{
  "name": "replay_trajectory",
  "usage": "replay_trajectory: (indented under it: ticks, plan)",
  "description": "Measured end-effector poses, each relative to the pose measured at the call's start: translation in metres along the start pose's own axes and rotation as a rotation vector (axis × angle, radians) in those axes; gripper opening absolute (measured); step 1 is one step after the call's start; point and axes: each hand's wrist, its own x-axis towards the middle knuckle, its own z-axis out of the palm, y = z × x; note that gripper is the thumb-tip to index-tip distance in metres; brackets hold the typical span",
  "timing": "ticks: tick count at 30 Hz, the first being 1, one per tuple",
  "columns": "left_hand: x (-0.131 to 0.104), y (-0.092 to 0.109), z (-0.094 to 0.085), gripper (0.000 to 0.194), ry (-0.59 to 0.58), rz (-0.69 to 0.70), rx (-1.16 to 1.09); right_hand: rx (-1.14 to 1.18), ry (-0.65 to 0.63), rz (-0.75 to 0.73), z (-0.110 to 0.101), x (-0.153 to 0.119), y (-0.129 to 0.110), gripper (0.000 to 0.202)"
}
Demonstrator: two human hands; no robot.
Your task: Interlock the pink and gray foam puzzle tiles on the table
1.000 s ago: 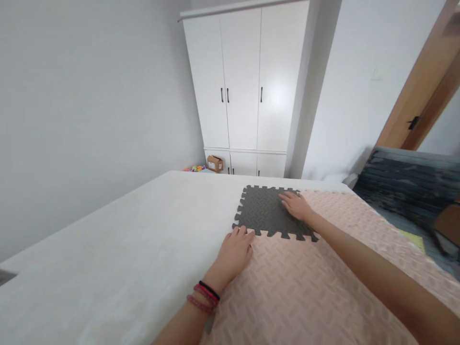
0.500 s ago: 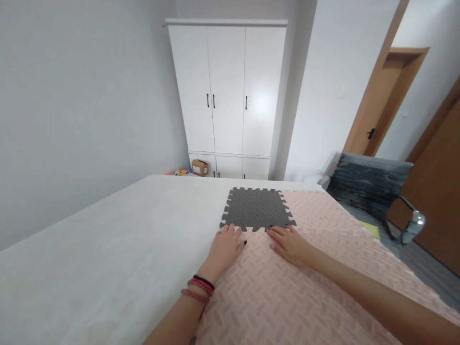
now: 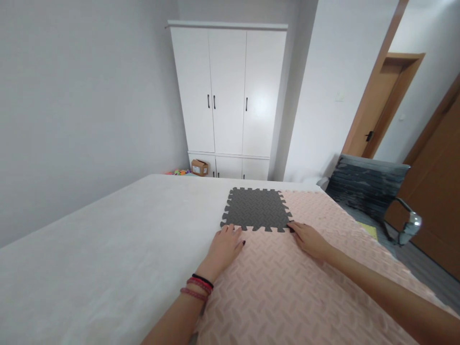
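Observation:
A dark grey foam mat tile (image 3: 257, 208) with toothed edges lies flat on the white surface (image 3: 125, 244), bordered by pink foam mat tiles (image 3: 273, 287) along its near and right sides. My left hand (image 3: 225, 247) rests flat at the tile's near left corner, fingertips at the grey edge and thumb on the pink foam. At the near right corner, my right hand (image 3: 311, 239) touches the grey teeth with its fingertips, fingers stretched out. Neither hand grips anything. Fingertips partly hide both corners.
A white wardrobe (image 3: 228, 91) stands beyond the far edge, with a cardboard box (image 3: 200, 167) and colourful small items (image 3: 178, 172) before it. On the right are a dark chair (image 3: 368, 184) and a wooden door (image 3: 377, 100). A grey wall (image 3: 89, 96) runs along the left.
My right hand has slid right along the grey tile's near edge to its corner. The left hand stays in about the same place.

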Motion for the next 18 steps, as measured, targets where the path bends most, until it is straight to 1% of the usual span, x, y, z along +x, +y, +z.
replay_trajectory:
  ticks: [2, 5, 8, 11, 14, 18]
  plan:
    - [0.000, 0.000, 0.000, 0.043, -0.002, -0.007, -0.004, 0.030, 0.016, -0.018, 0.004, -0.003, 0.001, 0.049]
    - [0.000, 0.001, -0.001, 0.043, -0.005, -0.011, -0.006, 0.091, -0.015, 0.007, 0.003, 0.000, 0.010, 0.050]
    - [0.000, 0.002, -0.002, 0.043, -0.006, -0.010, -0.005, 0.145, -0.080, 0.062, -0.007, 0.016, 0.025, 0.049]
    - [0.000, 0.002, -0.002, 0.042, -0.008, -0.008, -0.007, 0.127, -0.088, 0.075, -0.013, 0.034, 0.037, 0.051]
    - [0.000, 0.001, -0.002, 0.043, -0.011, -0.006, -0.015, 0.089, -0.075, 0.071, -0.003, 0.042, 0.040, 0.057]
    - [0.000, 0.000, 0.000, 0.043, -0.018, -0.008, -0.016, -0.008, -0.035, 0.071, 0.016, 0.038, 0.037, 0.057]
